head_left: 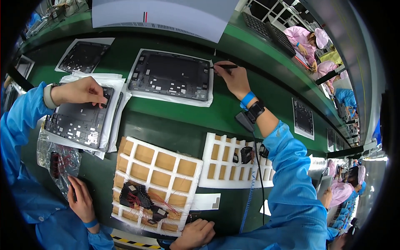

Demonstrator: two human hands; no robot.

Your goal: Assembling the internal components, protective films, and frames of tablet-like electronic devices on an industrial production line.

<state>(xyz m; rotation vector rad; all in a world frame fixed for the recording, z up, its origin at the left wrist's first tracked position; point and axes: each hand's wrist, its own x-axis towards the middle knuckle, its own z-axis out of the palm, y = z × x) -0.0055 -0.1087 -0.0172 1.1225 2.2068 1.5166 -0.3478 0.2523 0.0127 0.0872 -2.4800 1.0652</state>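
My right hand (236, 79) pinches a slim black pen-like tool (226, 66), whose tip meets the right edge of a dark tablet-shaped panel (166, 75). The panel lies on a white sheet, with small white pieces on its face. Down at the bench's near edge rests my left hand (195, 234), fingers curled; whatever may be inside them is hidden. Just above it is a white foam tray (156, 156) with brown-bottomed cells, holding black parts (135, 196) with thin red wires.
At left a co-worker's hand (81, 91) pinches a small dark piece over a stack of panels (77, 125); their other hand (83, 200) is beside a clear plastic bag (66, 156). A second foam tray (227, 177), a black cable (261, 187) and a blue coiled cord (246, 208) lie right.
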